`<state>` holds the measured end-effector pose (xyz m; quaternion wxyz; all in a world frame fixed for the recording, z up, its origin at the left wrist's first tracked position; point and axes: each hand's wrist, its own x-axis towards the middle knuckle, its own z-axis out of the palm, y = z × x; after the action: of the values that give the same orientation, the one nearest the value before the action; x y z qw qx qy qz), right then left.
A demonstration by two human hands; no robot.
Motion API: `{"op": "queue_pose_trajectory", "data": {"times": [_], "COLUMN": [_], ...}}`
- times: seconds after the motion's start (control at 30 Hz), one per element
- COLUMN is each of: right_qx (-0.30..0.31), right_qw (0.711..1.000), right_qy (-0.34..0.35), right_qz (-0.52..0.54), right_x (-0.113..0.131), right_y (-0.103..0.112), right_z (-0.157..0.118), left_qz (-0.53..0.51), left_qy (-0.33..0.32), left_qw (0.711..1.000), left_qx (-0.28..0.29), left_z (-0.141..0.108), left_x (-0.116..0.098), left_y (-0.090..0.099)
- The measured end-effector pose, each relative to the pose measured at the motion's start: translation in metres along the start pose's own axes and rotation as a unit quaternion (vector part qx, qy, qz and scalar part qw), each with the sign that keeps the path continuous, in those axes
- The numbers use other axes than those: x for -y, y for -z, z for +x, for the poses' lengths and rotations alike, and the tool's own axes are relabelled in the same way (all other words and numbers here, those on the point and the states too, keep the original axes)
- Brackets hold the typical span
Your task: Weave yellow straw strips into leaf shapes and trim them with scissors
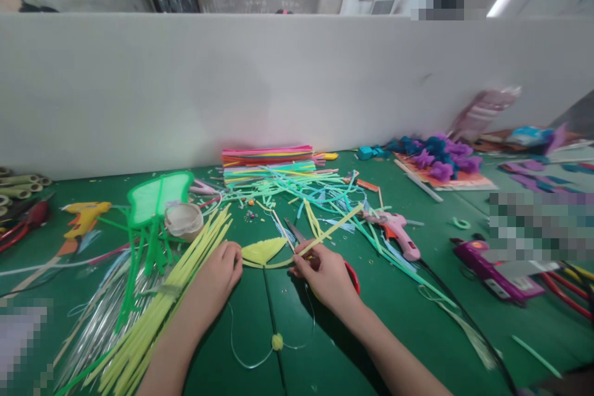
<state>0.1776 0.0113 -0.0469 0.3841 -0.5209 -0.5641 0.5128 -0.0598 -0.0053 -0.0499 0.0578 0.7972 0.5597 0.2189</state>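
My left hand [225, 269] pinches the left end of a yellow, fan-shaped fuzzy piece [263, 250] above the green table. My right hand [325, 275] is closed on a yellow pipe cleaner [341, 223], which runs along the piece's lower edge and sticks out to the upper right. Scissors [297, 234] lie under my right hand, with a red handle partly hidden. Beside my left forearm is a bundle of yellow pipe cleaners [204, 253]. Nearer me, a small yellow pompom [277, 341] lies by a loop of clear thread [248, 365].
Coloured pipe cleaners [269, 158] are piled against the white partition [278, 80]. A pink glue gun [399, 232] lies to the right, its black cord trailing forward. At left are a yellow glue gun [88, 216], a green mesh shape [160, 198] and a tape roll [184, 220].
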Motion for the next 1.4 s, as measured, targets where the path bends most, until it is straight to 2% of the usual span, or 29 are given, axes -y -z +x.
{"op": "queue_pose_trajectory", "data": {"times": [0.1,0.17,0.27,0.63,0.83,1.0,1.13,1.27,1.33,1.4], "right_qx": [-0.005,-0.007,-0.008,0.005,0.027,0.044,0.058,0.104,0.123,0.135], "right_qw": [1.0,1.0,1.0,0.997,0.994,0.988,0.981,0.972,0.965,0.95], "right_qy": [-0.003,-0.003,-0.002,0.026,0.037,0.059,0.052,0.053,0.064,0.102], "right_qz": [-0.005,-0.008,-0.012,-0.068,-0.095,-0.135,-0.177,-0.203,-0.223,-0.261], "right_x": [0.001,0.002,0.003,-0.002,-0.002,0.009,0.017,0.02,0.022,0.024], "right_y": [0.0,0.0,0.0,-0.001,-0.005,-0.006,-0.005,-0.001,0.002,0.007], "right_z": [0.0,0.0,-0.001,0.0,-0.002,-0.003,-0.008,-0.014,-0.011,-0.004], "left_qz": [-0.02,-0.04,-0.054,-0.007,-0.04,-0.065,-0.055,-0.051,-0.056,-0.07], "left_qy": [0.032,0.051,0.045,-0.003,0.032,0.038,0.042,0.031,0.026,0.034], "left_qw": [0.999,0.998,0.996,1.0,0.998,0.997,0.997,0.995,0.995,0.994], "left_qx": [0.001,0.025,0.054,0.005,0.03,-0.011,0.03,0.08,0.083,0.073], "left_z": [-0.001,-0.002,-0.004,-0.004,-0.003,-0.003,-0.001,0.003,0.003,0.002], "left_x": [-0.001,-0.002,-0.001,0.003,0.01,0.016,0.016,0.014,0.013,0.015], "left_y": [0.006,0.011,0.014,0.006,0.005,0.004,0.006,0.009,0.01,0.009]}}
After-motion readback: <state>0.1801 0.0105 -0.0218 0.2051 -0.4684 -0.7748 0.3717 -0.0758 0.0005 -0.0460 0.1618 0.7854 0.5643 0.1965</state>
